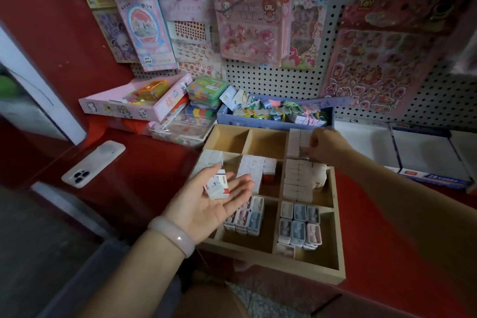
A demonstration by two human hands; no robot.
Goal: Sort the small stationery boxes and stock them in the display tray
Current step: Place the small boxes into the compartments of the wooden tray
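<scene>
Red counter (144, 175) fills the centre. White pegboard wall (271, 80) at 12 o'clock carries hanging sticker sheets (371, 59). Red wall panel (51, 33) at 10 o'clock. Grey floor (38, 253) at 8 o'clock. Lighting dim.

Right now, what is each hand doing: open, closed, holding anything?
Left hand: open, palm up, small white stationery boxes with red print resting on it.
Right hand: fingers curled at the white boxes in the wooden tray's back compartment; grip unclear.
</scene>
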